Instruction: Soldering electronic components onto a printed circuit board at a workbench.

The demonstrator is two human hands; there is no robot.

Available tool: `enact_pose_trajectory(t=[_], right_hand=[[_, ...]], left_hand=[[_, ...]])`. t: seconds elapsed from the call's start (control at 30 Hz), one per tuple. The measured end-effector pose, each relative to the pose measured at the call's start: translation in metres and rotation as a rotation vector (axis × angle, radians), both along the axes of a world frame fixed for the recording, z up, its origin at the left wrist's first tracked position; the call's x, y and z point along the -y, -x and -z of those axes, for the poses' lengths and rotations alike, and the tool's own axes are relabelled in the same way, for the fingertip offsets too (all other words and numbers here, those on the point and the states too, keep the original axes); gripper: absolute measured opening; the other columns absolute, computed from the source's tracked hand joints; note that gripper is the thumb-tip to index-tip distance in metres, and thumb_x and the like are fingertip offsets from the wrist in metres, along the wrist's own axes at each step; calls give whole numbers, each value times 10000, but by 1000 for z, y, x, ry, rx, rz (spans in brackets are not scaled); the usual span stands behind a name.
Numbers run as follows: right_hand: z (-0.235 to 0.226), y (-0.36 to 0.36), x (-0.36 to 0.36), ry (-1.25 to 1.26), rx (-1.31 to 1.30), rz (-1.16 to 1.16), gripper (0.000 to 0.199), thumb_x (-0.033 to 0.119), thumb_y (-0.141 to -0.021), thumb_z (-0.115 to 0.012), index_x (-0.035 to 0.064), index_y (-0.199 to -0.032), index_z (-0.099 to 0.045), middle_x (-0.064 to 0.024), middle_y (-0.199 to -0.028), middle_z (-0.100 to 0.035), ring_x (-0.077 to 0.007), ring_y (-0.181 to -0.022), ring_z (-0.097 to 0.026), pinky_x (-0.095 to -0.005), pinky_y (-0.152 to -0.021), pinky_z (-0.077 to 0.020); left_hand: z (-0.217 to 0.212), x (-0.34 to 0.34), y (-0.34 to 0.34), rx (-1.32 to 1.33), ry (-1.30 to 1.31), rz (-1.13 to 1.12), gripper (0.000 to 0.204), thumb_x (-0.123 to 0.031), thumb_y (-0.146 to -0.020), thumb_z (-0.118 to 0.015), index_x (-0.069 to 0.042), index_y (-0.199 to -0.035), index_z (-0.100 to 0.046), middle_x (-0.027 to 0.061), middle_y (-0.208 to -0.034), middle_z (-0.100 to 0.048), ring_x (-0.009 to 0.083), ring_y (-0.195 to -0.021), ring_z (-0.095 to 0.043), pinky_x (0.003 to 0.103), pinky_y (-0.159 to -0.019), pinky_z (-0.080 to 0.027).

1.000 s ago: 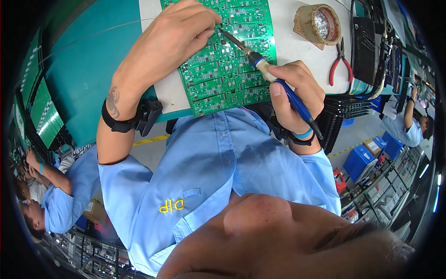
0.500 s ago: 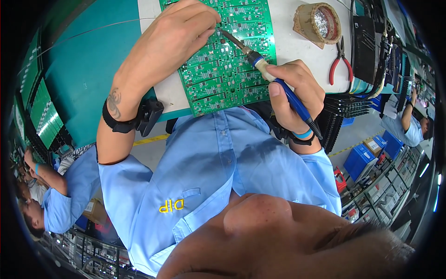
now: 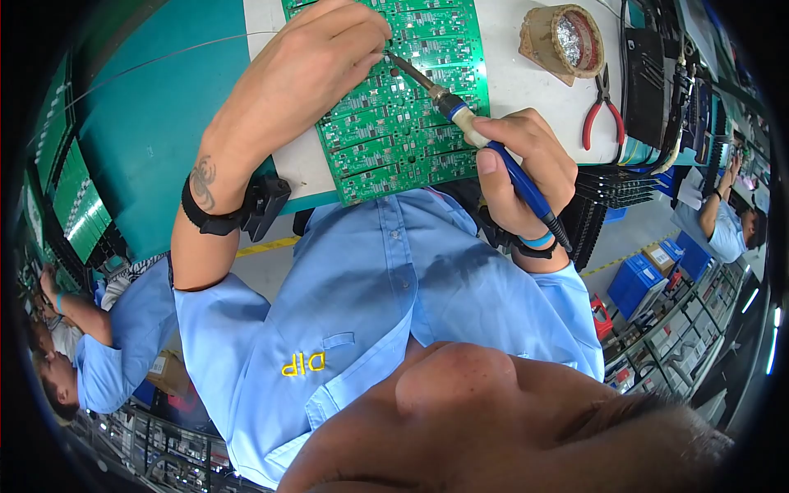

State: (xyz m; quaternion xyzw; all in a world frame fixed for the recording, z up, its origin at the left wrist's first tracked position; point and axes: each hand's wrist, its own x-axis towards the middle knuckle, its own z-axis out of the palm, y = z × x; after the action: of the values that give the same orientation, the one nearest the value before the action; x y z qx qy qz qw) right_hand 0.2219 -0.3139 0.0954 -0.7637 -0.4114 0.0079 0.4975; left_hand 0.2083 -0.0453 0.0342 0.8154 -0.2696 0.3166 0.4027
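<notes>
A green panel of circuit boards, set with many small parts, lies on the white work surface before me. Over its upper left part rests my left hand, fingers pinched around a thin solder wire that trails off to the left. My right hand grips the blue handle of a soldering iron like a pen. The iron's tip slants up and left to the panel, just below my left fingertips. Whether the tip touches a joint is too small to tell.
Right of the panel stand a round tan holder with silvery contents and red-handled pliers. A green mat covers the left side. Co-workers sit at both sides, one in a blue shirt at left. Black racks stand at right.
My hands, the solder wire and the soldering iron stay nearly where they were, with only a slight shift of the iron. The co-worker at far right has moved an arm.
</notes>
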Motion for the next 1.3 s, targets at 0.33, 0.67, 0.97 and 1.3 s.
enact_pose_trajectory(t=[0.33, 0.67, 0.97, 1.3], right_hand=[[-5, -3, 0, 30, -6, 6, 254, -32, -789, -750, -45, -1042, -760, -137, -853, -747, -271, -715, -682, -348, -668, -547], [-12, -6, 4, 38, -6, 13, 233, -37, -817, -730, -50, -1047, -757, -139, -857, -744, -260, -707, -676, -343, -658, -537], [-7, -6, 9, 2, -11, 23, 238, -36, -830, -726, -56, -1066, -748, -144, -852, -739, -256, -711, -673, -337, -659, -532], [-1, -9, 8, 12, -36, 38, 228, 45, -934, -677, -87, -1116, -717, -186, -895, -738, -229, -773, -663, -310, -687, -497]], left_hand=[[5, 0, 0, 295, 169, 67, 153, -46, -875, -738, 23, -995, -674, 106, -1036, -674, 284, -975, -635, 365, -866, -547], [-63, -4, 26, -549, -276, -96, 130, -44, -905, -731, 30, -991, -668, 119, -1035, -684, 286, -946, -642, 362, -864, -549], [-50, -3, 28, -896, 877, -99, 65, -22, -938, -722, 14, -960, -674, 131, -960, -709, 279, -856, -657, 328, -807, -525], [-26, -4, 3, 11, 347, -36, 126, 1, -911, -733, 13, -996, -641, 157, -1002, -691, 319, -820, -645, 368, -725, -534]])
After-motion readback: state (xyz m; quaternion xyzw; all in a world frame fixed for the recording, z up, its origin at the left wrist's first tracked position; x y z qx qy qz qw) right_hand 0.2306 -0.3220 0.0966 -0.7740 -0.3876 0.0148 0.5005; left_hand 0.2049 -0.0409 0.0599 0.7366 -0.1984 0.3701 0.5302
